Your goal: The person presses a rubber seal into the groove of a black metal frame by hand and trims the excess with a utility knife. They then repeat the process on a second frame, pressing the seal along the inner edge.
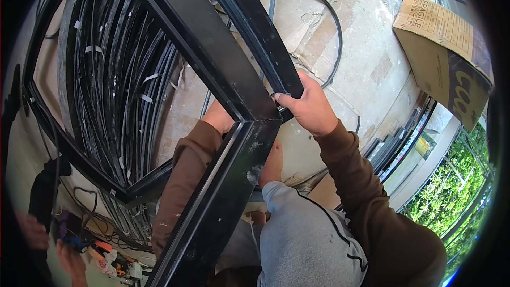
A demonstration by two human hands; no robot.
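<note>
A large black window or door frame [234,180] fills the middle, its two wide bars meeting at a mitred corner. Beside that corner ends another black metal bar [260,32], grooved along its length. My right hand [314,105] is closed around the end of this bar, thumb on its edge close to the corner joint; a small shiny piece shows by the thumb tip, too small to name. Behind the frame, below the upper wide bar, is my left hand [217,116]; only its back and wrist show, and its fingers are hidden.
Long black rubber-like strips [117,64] lie bundled at left inside the frame. A cardboard box [441,48] stands at upper right. Another person's hand [71,263] is at lower left, near orange tools [103,247]. A black hose [337,26] curves over the floor.
</note>
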